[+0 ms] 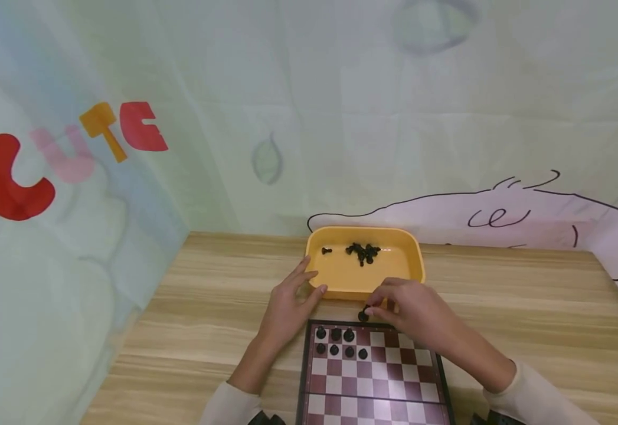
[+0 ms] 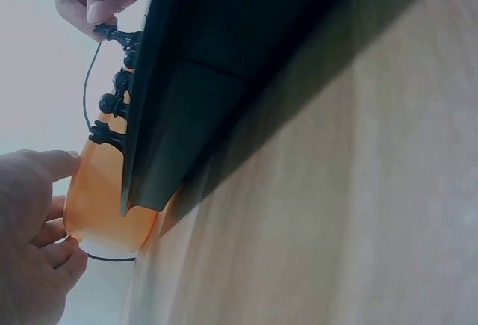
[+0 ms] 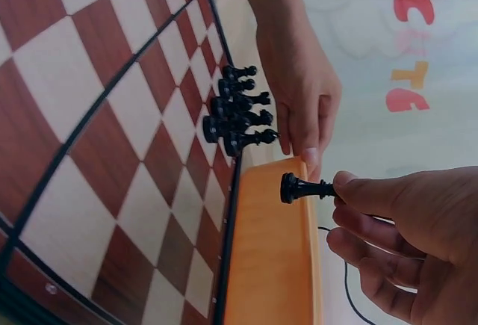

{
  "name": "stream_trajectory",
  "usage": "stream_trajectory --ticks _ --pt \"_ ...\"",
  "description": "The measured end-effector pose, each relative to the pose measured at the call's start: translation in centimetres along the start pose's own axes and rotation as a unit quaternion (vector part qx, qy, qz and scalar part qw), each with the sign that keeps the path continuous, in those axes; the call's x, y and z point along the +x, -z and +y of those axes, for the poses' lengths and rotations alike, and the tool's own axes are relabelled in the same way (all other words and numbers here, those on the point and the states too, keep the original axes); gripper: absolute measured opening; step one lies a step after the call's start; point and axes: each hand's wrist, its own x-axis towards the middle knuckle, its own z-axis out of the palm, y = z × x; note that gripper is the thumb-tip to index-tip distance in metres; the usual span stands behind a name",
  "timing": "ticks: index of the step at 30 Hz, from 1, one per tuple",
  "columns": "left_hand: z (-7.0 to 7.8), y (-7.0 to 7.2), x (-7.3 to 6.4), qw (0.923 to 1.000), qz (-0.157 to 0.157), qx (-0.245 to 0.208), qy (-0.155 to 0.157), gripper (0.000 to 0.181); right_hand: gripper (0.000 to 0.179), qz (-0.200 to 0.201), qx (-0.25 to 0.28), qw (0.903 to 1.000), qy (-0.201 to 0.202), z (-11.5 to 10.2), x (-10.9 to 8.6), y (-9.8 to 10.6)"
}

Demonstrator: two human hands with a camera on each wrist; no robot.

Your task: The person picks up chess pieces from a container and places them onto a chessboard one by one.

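Between the thumb and fingers of my right hand [image 1: 409, 304], a black chess piece [image 3: 305, 189] is pinched by its top, its round base pointing away from the fingers. The fingers hide its head, so which piece it is I cannot tell. It hovers just beyond the far edge of the brown-and-white chessboard [image 1: 393, 386]. My left hand [image 1: 284, 304] holds the near left corner of a yellow tray [image 1: 340, 277], thumb at the front rim and fingers along the left side. Several black chess pieces [image 1: 363, 254] lie inside the tray.
Two short rows of black chess pieces [image 1: 349, 335] stand at the board's far left corner, pawns [image 1: 363, 353] in the nearer row. Wooden tabletop [image 1: 208, 295] surrounds the board and tray. A printed cloth [image 1: 224, 147] hangs behind the tray.
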Motion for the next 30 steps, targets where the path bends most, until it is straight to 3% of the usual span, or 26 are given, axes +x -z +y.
stream_trajectory --ticks 12,30 --pt "0.1 0.1 0.1 0.9996 -0.017 -0.003 0.021 0.048 0.006 -0.027 -0.008 0.9994 0.019 -0.3 -0.5 -0.7" --pt "0.3 0.1 0.0 0.9994 -0.017 -0.003 0.031 0.049 0.007 -0.043 -0.022 0.9977 0.048 -0.1 -0.6 -1.6"
